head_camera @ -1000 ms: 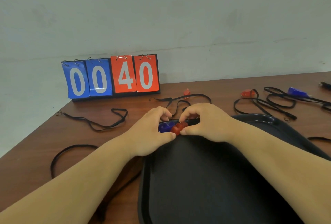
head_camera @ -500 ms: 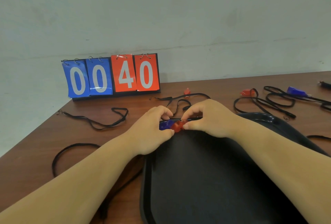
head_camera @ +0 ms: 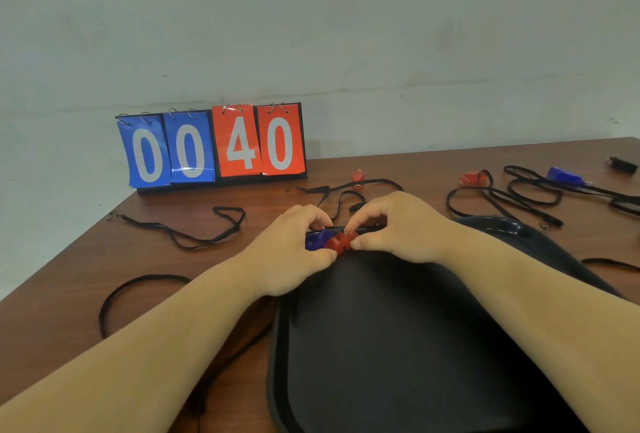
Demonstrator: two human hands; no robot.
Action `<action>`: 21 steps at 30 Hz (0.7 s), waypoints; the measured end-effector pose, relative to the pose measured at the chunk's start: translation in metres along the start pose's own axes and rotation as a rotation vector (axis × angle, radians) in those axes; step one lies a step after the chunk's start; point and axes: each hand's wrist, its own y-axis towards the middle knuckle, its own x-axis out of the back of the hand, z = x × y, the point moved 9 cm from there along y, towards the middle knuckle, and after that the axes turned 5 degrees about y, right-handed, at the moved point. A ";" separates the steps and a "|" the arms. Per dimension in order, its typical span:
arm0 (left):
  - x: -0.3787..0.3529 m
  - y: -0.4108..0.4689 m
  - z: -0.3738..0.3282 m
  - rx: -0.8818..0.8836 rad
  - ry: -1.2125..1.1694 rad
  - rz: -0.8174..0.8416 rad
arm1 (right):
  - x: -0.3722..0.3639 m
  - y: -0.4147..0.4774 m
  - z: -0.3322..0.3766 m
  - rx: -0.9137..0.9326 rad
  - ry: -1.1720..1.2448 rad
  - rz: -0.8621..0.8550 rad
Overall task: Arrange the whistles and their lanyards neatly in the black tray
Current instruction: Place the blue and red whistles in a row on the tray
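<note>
A black tray (head_camera: 398, 356) lies on the brown table in front of me. At its far left corner a blue whistle (head_camera: 316, 240) and a red whistle (head_camera: 339, 242) sit side by side, touching. My left hand (head_camera: 294, 252) pinches the blue whistle. The red one is pinched in my right hand (head_camera: 401, 226). On the table beyond lie a small red whistle (head_camera: 357, 177), another red whistle (head_camera: 471, 177) and a blue whistle (head_camera: 566, 177), each among black lanyards (head_camera: 502, 200).
A flip scoreboard (head_camera: 214, 145) reading 00 40 stands at the back left against the wall. Loose black lanyards (head_camera: 194, 231) lie left of the tray, one loop (head_camera: 114, 297) near the left table edge. A small dark object (head_camera: 623, 164) sits far right.
Both hands have slid slightly away from me along the tray's far rim with the two whistles. The whistles now sit closer together.
</note>
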 end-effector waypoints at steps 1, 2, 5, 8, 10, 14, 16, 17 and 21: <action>0.001 -0.001 -0.001 -0.001 0.007 -0.003 | 0.001 -0.001 0.000 -0.008 0.004 -0.002; 0.001 -0.002 -0.003 0.001 0.016 -0.004 | 0.002 -0.001 0.000 -0.018 0.009 -0.007; 0.005 -0.007 -0.008 0.011 0.031 -0.015 | 0.007 -0.003 0.002 -0.054 0.011 -0.006; 0.006 -0.007 -0.011 0.026 0.083 0.020 | 0.020 -0.006 0.002 -0.109 -0.085 0.035; 0.012 -0.003 -0.017 0.026 0.109 0.017 | 0.043 -0.012 0.000 -0.134 -0.139 0.024; 0.034 0.020 -0.045 -0.005 0.125 -0.066 | 0.098 -0.027 -0.025 -0.195 -0.213 -0.093; 0.035 0.045 -0.059 -0.010 0.121 -0.065 | 0.124 -0.032 -0.051 -0.248 -0.240 -0.187; 0.033 0.060 -0.065 -0.016 0.138 -0.061 | 0.135 -0.033 -0.066 -0.278 -0.247 -0.228; 0.015 0.124 -0.066 0.031 0.177 -0.033 | 0.165 -0.027 -0.123 -0.365 -0.285 -0.278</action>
